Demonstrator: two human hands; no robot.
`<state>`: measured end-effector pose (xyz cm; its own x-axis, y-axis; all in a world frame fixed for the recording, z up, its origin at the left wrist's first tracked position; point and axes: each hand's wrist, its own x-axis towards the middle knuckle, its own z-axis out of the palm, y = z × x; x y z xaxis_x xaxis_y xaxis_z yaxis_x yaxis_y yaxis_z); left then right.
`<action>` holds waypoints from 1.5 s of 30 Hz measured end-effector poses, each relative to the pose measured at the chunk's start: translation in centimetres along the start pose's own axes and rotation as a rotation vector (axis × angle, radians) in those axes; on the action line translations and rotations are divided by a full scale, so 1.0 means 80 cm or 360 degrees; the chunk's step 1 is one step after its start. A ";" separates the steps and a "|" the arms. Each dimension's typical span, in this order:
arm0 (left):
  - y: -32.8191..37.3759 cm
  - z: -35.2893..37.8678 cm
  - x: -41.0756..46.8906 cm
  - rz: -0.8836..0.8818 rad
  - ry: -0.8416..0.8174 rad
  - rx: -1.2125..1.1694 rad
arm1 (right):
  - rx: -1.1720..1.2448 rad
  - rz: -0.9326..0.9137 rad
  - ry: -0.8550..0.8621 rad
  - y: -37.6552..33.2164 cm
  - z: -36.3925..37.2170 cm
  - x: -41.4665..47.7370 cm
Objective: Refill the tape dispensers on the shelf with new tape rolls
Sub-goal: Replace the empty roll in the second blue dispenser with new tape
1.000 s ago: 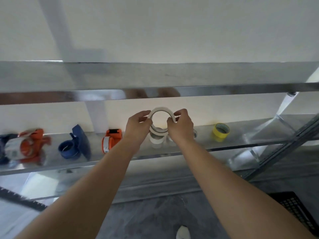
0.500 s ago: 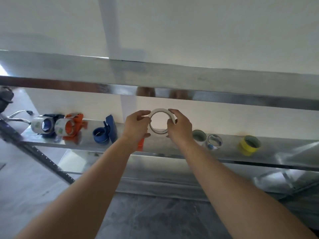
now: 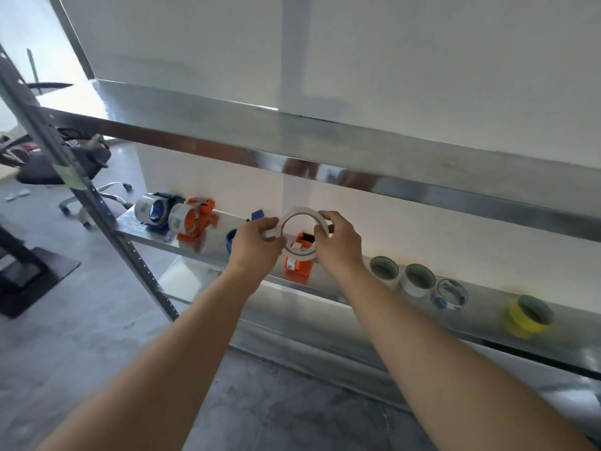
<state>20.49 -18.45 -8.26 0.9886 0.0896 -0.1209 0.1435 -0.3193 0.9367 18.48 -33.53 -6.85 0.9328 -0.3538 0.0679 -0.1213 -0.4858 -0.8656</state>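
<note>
I hold a white tape roll (image 3: pixel 298 213) upright in front of the metal shelf (image 3: pixel 487 323). My left hand (image 3: pixel 255 244) pinches its left rim and my right hand (image 3: pixel 338 244) grips its right rim. Seen through and below the roll stands an orange tape dispenser (image 3: pixel 299 266) on the shelf. A blue dispenser (image 3: pixel 231 237) is partly hidden behind my left hand. Further left stand an orange dispenser (image 3: pixel 192 218) and a dark blue dispenser (image 3: pixel 154 209), both loaded with rolls. To the right lie three clear tape rolls (image 3: pixel 418 281) and a yellow roll (image 3: pixel 528 315).
An upper shelf board (image 3: pixel 357 148) runs above my hands. A slotted metal upright (image 3: pixel 84 187) stands at the left. Behind it are an office chair (image 3: pixel 65 164) and a dark floor mat (image 3: pixel 29 278). Grey floor lies below.
The view has swung left and closer, so the shelf's left end and the chair show. Both hands keep hold of the white roll, now over the orange dispenser.
</note>
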 end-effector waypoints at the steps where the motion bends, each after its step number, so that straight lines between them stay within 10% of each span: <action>1: -0.004 -0.008 0.002 0.0007 0.0010 -0.0014 | -0.0005 -0.0011 -0.0006 -0.006 0.007 -0.001; 24: -0.047 -0.227 0.109 0.0216 -0.0160 -0.0166 | 0.0198 0.0146 -0.0035 -0.133 0.223 -0.020; 45: -0.049 -0.196 0.171 0.0267 -0.0301 0.0064 | 0.0660 0.0764 -0.0490 -0.116 0.221 0.083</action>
<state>32.71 -1.18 -8.43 0.9891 -0.1448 -0.0279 -0.0252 -0.3525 0.9355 31.79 -17.21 -7.14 0.8695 -0.1810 -0.4596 -0.4615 0.0337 -0.8865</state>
